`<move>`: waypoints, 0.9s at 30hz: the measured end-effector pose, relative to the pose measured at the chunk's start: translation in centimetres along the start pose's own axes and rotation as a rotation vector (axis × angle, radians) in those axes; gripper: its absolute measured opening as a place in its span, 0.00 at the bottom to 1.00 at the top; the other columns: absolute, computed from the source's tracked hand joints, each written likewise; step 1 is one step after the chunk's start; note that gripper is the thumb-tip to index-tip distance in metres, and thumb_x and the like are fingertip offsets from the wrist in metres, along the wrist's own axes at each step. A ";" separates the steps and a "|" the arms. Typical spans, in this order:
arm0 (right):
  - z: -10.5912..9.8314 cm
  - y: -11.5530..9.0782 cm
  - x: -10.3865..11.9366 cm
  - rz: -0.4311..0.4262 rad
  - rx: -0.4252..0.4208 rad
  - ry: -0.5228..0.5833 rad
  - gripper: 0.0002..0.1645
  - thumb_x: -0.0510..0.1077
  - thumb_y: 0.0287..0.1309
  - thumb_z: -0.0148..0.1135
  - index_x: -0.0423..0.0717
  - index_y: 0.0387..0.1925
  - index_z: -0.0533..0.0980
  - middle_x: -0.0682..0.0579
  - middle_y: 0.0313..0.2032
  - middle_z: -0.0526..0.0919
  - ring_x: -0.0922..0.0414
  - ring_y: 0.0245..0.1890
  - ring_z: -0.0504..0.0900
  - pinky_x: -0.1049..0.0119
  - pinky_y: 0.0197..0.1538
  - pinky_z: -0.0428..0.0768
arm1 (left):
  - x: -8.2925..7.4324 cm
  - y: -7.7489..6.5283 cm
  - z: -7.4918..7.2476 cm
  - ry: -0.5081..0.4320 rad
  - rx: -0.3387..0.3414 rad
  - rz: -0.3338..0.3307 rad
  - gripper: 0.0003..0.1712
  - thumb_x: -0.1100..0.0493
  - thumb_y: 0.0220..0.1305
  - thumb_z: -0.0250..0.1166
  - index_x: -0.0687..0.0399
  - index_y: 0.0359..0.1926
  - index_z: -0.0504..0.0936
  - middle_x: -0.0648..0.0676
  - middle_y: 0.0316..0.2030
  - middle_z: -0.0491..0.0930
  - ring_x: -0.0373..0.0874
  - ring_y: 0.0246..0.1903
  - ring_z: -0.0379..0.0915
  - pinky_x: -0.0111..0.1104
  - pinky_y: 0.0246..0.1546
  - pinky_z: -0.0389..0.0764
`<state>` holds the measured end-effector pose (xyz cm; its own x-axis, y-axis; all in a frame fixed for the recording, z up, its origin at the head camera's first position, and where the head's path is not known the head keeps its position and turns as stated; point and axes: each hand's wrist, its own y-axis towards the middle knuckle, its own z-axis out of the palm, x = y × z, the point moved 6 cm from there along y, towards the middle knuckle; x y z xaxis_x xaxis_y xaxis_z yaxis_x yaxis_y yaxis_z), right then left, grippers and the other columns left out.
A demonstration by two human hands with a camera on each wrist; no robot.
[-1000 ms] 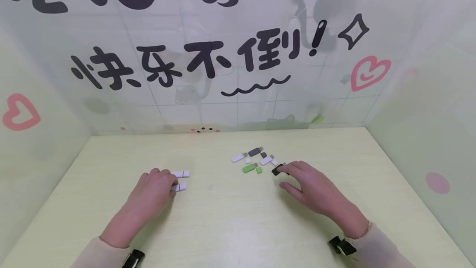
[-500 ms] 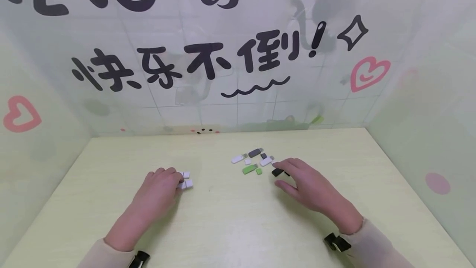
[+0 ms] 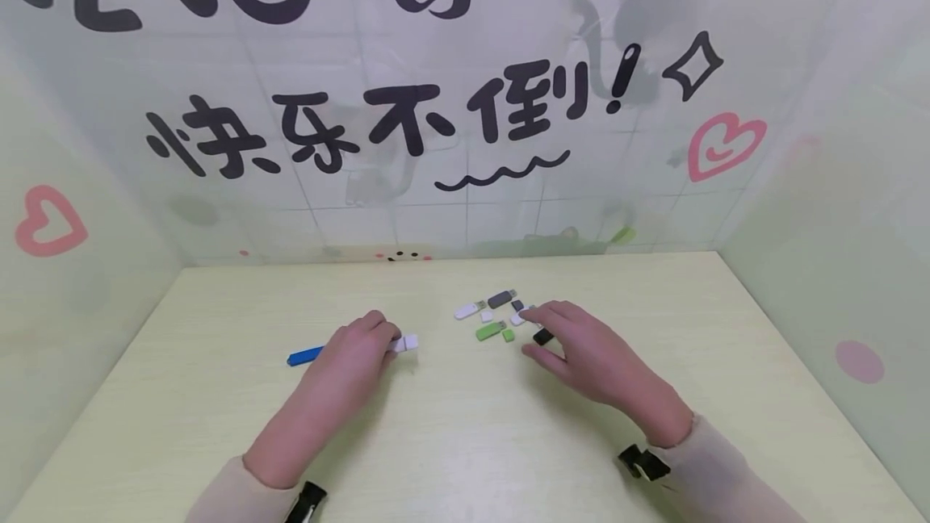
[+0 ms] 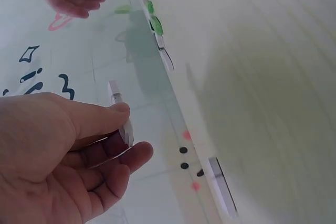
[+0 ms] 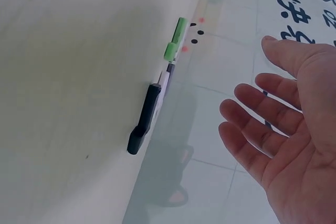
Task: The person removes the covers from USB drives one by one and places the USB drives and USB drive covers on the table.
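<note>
My left hand (image 3: 349, 357) pinches a white USB flash drive (image 4: 116, 92) between thumb and fingers. The drive's white cap end (image 3: 410, 341) sticks out to the right. Behind this hand lies a blue stick (image 3: 305, 356), partly covered by it. A second white stick (image 4: 223, 187) rests on the table in the left wrist view. My right hand (image 3: 599, 357) hangs over the table with fingers loosely spread, holding nothing. Near its fingertips are a black USB flash drive (image 3: 542, 336), its cap hidden from the head view, and a white one (image 3: 518, 318), partly covered.
Beyond the right hand lie an uncapped grey USB flash drive (image 3: 500, 299), a white one (image 3: 468, 311) and a green one (image 3: 490, 331). Loose caps lie among them, including a green cap (image 3: 508, 336) and a white cap (image 3: 486, 317). Printed walls enclose the table (image 3: 465, 442).
My left hand has moved right with a white USB flash drive, uncovering the blue stick. My right hand has shifted slightly left, away from the black drive.
</note>
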<state>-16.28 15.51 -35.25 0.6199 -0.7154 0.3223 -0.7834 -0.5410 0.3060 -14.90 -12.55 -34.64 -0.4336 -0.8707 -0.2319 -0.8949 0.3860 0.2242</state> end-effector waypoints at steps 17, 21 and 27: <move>1.0 2.7 2.1 -0.055 0.050 0.144 0.22 0.46 0.70 0.72 0.41 0.60 0.81 0.48 0.49 0.87 0.50 0.48 0.85 0.54 0.53 0.84 | -5.4 2.0 0.8 0.059 -0.080 0.137 0.12 0.67 0.65 0.76 0.62 0.48 0.86 0.52 0.38 0.76 0.45 0.36 0.70 0.36 0.41 0.81; 1.5 3.2 2.3 -0.050 0.074 0.233 0.19 0.44 0.70 0.71 0.41 0.57 0.83 0.48 0.48 0.87 0.50 0.46 0.85 0.53 0.52 0.85 | -6.4 2.0 1.1 0.100 -0.116 0.209 0.12 0.68 0.63 0.77 0.62 0.45 0.85 0.52 0.36 0.74 0.45 0.34 0.69 0.35 0.38 0.79; 2.3 3.7 2.2 -0.012 0.101 0.329 0.11 0.45 0.71 0.70 0.46 0.51 0.85 0.59 0.42 0.86 0.59 0.41 0.82 0.53 0.48 0.85 | -7.7 2.0 1.8 0.172 -0.171 0.308 0.15 0.72 0.59 0.78 0.64 0.45 0.83 0.54 0.36 0.74 0.46 0.34 0.70 0.36 0.35 0.78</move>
<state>-17.91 10.89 -35.48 0.5972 -0.5365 0.5962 -0.7662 -0.6015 0.2262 -13.51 -4.54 -34.09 -0.6424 -0.7658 0.0292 -0.6888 0.5937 0.4161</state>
